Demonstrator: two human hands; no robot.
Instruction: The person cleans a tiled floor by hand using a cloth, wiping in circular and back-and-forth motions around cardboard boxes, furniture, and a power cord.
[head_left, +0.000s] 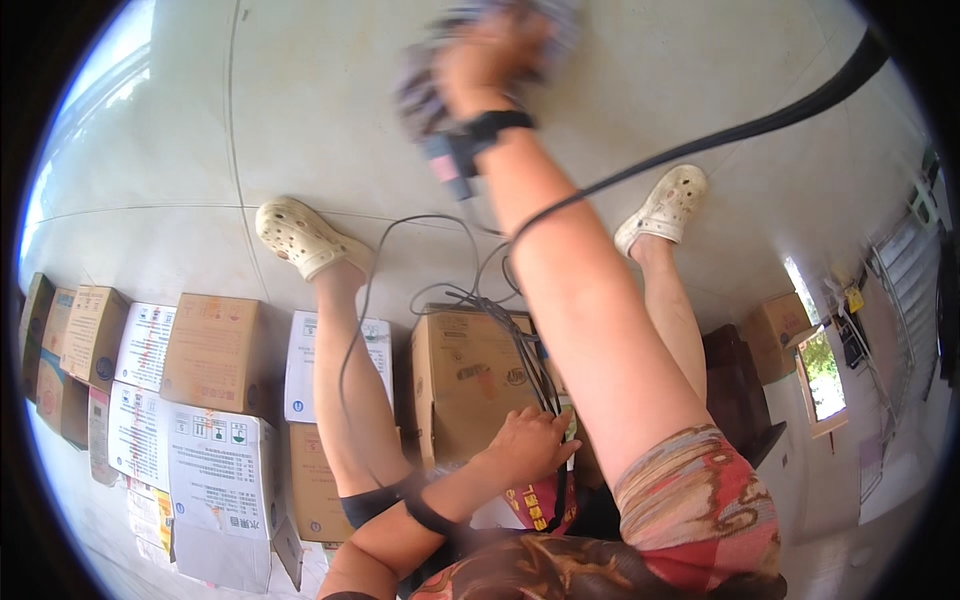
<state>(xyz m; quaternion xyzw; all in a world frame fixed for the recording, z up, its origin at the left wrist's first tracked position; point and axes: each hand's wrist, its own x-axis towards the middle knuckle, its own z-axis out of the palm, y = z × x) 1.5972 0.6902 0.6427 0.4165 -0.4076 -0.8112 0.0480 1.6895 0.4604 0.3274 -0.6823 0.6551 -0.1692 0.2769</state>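
My right hand (491, 56), blurred, is stretched out over the tiled floor and grips a crumpled striped cloth (424, 90). A black strap (499, 126) circles that wrist, with a small dark device (450, 165) beside it. Back near my body, my left hand (529, 446) lies over a bundle of black cables (525, 349); whether its fingers close on them cannot be made out. A black band (431, 517) wraps the left forearm. One thicker black cable (645, 165) crosses my right forearm and runs to the upper right.
Cream clogs (300, 234) are on my widely spread feet. Behind my legs stand stacked cardboard boxes (214, 352), white cartons (221, 469) and a larger brown box (476, 375). Dark furniture (739, 382) is at the right. Loose cable loops (427, 217) hang between my legs.
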